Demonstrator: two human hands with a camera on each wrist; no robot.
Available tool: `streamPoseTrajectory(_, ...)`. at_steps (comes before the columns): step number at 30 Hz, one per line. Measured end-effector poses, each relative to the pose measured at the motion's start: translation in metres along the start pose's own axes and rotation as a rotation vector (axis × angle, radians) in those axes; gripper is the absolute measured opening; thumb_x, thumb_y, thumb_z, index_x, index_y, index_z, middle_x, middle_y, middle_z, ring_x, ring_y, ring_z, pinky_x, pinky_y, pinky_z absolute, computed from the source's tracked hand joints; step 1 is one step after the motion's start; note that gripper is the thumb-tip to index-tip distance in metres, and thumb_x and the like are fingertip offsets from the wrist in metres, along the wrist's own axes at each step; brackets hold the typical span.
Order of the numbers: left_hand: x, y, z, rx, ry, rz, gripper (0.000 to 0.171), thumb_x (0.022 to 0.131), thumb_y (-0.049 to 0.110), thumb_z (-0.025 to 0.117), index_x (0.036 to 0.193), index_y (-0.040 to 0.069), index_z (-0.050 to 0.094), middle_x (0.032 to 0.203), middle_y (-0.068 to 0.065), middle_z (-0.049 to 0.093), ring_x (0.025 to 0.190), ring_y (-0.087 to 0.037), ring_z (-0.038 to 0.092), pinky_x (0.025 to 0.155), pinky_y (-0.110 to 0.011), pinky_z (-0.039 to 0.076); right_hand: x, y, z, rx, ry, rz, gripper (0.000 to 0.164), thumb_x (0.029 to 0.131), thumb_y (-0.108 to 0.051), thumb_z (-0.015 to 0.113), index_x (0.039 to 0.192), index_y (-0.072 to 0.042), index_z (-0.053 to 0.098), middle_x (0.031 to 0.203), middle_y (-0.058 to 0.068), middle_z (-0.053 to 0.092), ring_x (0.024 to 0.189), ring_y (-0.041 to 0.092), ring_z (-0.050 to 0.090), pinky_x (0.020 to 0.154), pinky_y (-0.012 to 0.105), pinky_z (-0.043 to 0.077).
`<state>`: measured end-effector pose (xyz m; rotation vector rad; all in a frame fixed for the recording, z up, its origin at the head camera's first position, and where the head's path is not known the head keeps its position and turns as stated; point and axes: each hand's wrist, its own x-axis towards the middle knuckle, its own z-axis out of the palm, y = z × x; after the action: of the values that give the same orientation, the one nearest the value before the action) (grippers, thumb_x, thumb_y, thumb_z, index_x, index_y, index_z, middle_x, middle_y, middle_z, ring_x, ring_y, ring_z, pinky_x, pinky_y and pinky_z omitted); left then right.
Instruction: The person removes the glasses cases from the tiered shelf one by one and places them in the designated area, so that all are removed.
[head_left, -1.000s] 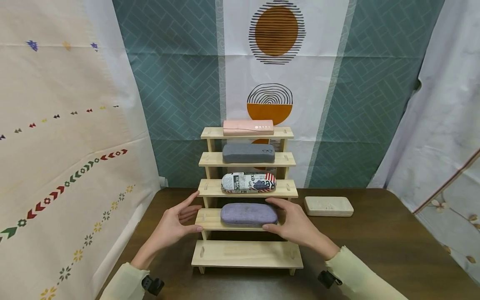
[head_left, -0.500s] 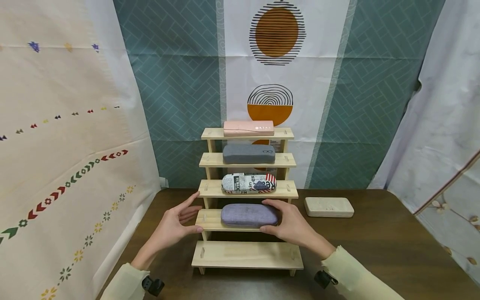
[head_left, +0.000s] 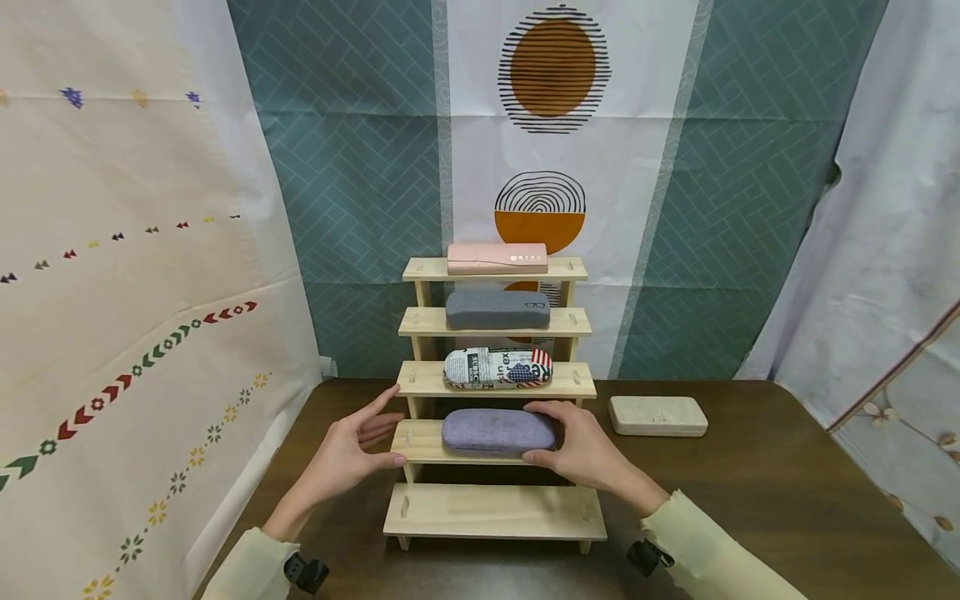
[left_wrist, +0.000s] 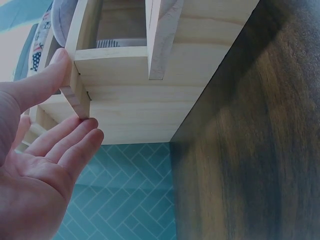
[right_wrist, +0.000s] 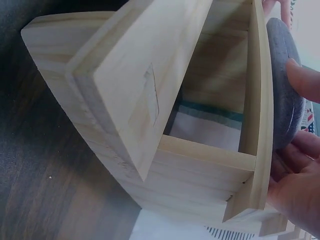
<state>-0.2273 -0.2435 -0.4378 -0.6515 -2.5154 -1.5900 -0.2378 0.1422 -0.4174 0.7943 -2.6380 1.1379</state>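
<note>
A lavender glasses case [head_left: 491,431] lies lengthwise on the second step up of a five-step wooden display stand [head_left: 495,510]. My right hand [head_left: 585,450] grips the case's right end, thumb at the front and fingers behind. In the right wrist view the thumb presses the case [right_wrist: 284,85] from one side, while the fingers curl under its end. My left hand [head_left: 341,454] holds the left end of that same step. In the left wrist view, thumb and fingertips lie on opposite sides of the step's board [left_wrist: 77,97].
On the steps above sit a newsprint-patterned case [head_left: 497,367], a grey case [head_left: 497,309] and a pink case [head_left: 497,258]. A cream case [head_left: 657,415] lies on the dark wooden table [head_left: 720,492] to the right. Patterned cloths hang behind and on both sides.
My right hand has shifted slightly left and closed in on the lavender glasses case's right end. The left hand stays at the step's end, and the case has not visibly moved.
</note>
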Motion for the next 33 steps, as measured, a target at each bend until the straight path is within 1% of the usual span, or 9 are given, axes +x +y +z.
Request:
streamPoseTrajectory(8,0.0009,-0.0007,0.0005,0.009,0.002,0.017,0.104,0.078,0.003,0.093,0.165,0.023,0.04,0.139,-0.021,0.065,0.129,-0.038,0.063,0.102,-0.044,0.056,-0.0013,0.0007,-0.0026,0.011,-0.01,0.014,0.063,0.081,-0.026,0.095,0.136,-0.012,0.069,0.134,0.006,0.068,0.112,0.021,0.064,0.092,0.043,0.054)
streamPoseTrajectory(16,0.0017,-0.0006,0.0001,0.001,0.004,0.01,0.103,0.078,0.004,0.094,0.164,0.023,0.041,0.139,-0.021,0.065,0.129,-0.038,0.063,0.102,-0.044,0.055,0.0001,0.0027,-0.0031,0.023,-0.026,0.011,0.065,0.08,-0.028,0.096,0.137,-0.012,0.068,0.135,0.007,0.067,0.111,0.022,0.064,0.092,0.044,0.055)
streamPoseTrajectory(18,0.0016,-0.0004,0.0,-0.003,0.001,0.009,0.103,0.078,0.004,0.094,0.165,0.023,0.041,0.139,-0.022,0.064,0.129,-0.038,0.062,0.103,-0.045,0.055,0.0004,0.0029,-0.003,0.023,-0.025,0.009,0.065,0.08,-0.029,0.095,0.137,-0.012,0.069,0.135,0.006,0.067,0.112,0.022,0.064,0.093,0.044,0.055)
streamPoseTrajectory(23,0.0018,-0.0009,-0.0001,-0.007,-0.008,0.018,0.104,0.079,0.004,0.094,0.165,0.022,0.039,0.141,-0.025,0.062,0.13,-0.039,0.061,0.103,-0.052,0.053,-0.0002,0.0028,-0.0024,0.037,-0.019,0.018,0.063,0.08,-0.027,0.095,0.136,-0.013,0.069,0.135,0.006,0.067,0.113,0.022,0.064,0.093,0.045,0.054)
streamPoseTrajectory(27,0.002,-0.002,-0.0004,-0.012,-0.011,0.021,0.104,0.079,0.005,0.094,0.165,0.022,0.039,0.143,-0.024,0.061,0.131,-0.039,0.061,0.104,-0.055,0.051,-0.0007,0.0026,-0.0018,0.051,-0.013,0.03,0.063,0.079,-0.025,0.096,0.135,-0.013,0.07,0.135,0.006,0.067,0.113,0.021,0.063,0.094,0.045,0.054)
streamPoseTrajectory(33,0.0018,-0.0027,-0.0007,-0.029,-0.016,0.014,0.103,0.079,0.005,0.094,0.165,0.022,0.039,0.146,-0.022,0.059,0.132,-0.039,0.06,0.105,-0.051,0.052,-0.0007,0.0043,-0.0021,0.063,-0.021,0.02,0.064,0.08,-0.026,0.096,0.136,-0.011,0.069,0.136,0.006,0.066,0.112,0.021,0.063,0.094,0.044,0.054)
